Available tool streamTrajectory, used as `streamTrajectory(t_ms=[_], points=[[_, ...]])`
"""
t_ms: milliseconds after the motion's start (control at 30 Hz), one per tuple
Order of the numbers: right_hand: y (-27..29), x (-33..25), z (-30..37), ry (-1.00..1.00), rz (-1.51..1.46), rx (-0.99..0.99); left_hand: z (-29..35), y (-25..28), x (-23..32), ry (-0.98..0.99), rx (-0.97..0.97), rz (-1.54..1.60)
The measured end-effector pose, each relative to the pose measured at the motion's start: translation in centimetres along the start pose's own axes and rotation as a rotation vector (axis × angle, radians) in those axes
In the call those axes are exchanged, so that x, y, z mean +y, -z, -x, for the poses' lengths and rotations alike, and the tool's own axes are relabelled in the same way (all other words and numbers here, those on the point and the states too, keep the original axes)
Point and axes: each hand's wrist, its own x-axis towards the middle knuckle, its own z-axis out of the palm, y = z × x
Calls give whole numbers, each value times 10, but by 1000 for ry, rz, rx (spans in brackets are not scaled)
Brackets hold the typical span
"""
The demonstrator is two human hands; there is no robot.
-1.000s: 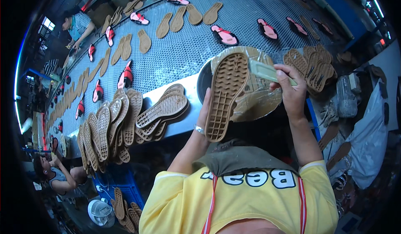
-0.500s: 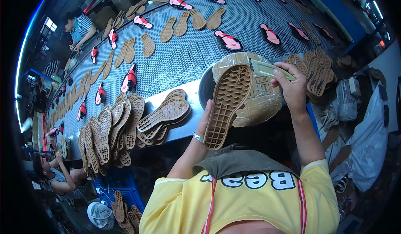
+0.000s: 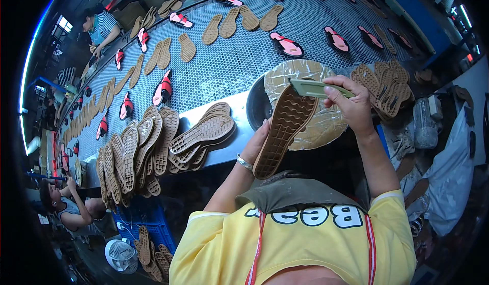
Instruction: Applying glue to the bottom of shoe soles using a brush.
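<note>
My left hand (image 3: 259, 141) is closed around the edge of a brown shoe sole (image 3: 285, 132), held tilted with its wavy and gridded face up. In my right hand (image 3: 352, 104) is a pale green, flat-handled brush (image 3: 311, 88), pinched between thumb and fingers. The dark tip of the brush is over the toe end of the sole; whether it touches is hard to tell. Under the sole lies a round, plastic-wrapped brown board (image 3: 326, 124), beside a dark round basin (image 3: 256, 104).
Stacks of soles lie on the metal ledge to the left (image 3: 204, 132) and right (image 3: 384, 89). Pink-and-red sandals (image 3: 286, 46) and loose soles rest on the perforated conveyor (image 3: 224, 66). Two other people work at far left. A blue crate (image 3: 145, 224) and white fan (image 3: 121, 256) stand lower left.
The brush has moved left, from beside the sole to over its toe end. The sole has shifted slightly right and tilted. The view has shifted a little.
</note>
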Motion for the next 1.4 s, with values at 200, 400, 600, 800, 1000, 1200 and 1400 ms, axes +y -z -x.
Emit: streamTrajectory(t_ms=[200,400,600,800,1000,1200,1400], points=[[-6,-7,4,156,-34,-454,-5,0,9,185,-40,149],[-5,1,9,280,46,-335,-14,-8,10,160,-51,211],[-27,-4,31,427,197,-410,-25,-7,9,164,-210,345],[-39,-10,58,479,171,-617,-42,-13,6,123,-175,452],[-32,-1,46,443,217,-378,-52,-18,5,30,-134,254],[-42,-9,59,476,260,-511,-68,3,0,55,-136,278],[-37,-7,56,324,119,-514,-61,-13,6,23,-96,179]])
